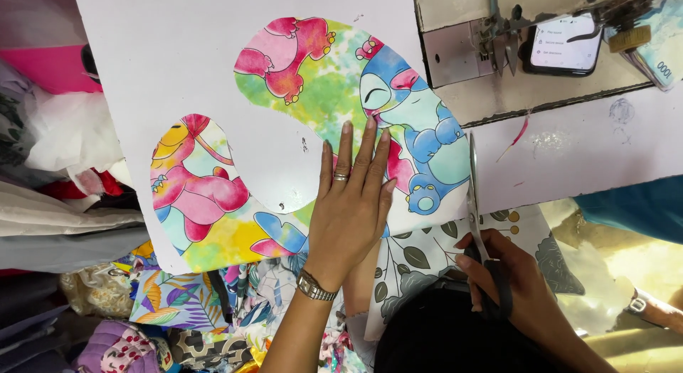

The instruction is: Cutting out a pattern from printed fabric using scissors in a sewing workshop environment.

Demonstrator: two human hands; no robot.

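Left hand pins the printed fabric, right hand works the scissors along its edge.

The cartoon-print fabric piece (313, 88) lies flat on the white tabletop (178, 53), under the left hand (350, 209), whose fingers (365, 149) are spread slightly and pressed palm-down, wrist bent back. The right hand (509, 277) grips the scissors (475, 202), blades pointing away, just beside the fabric's right edge.

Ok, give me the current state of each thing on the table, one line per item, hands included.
Left hand: flat, fingers spread, pressing on the cartoon-print fabric.
Right hand: gripping the scissor handles.
Curved cartoon-print fabric piece: lying flat on the white sheet.
Silver scissors: blades nearly closed, pointing away along the fabric's right edge.
Black smartphone: screen lit.
White sheet: spread flat under the fabric.
Sewing machine: no fabric under its foot.
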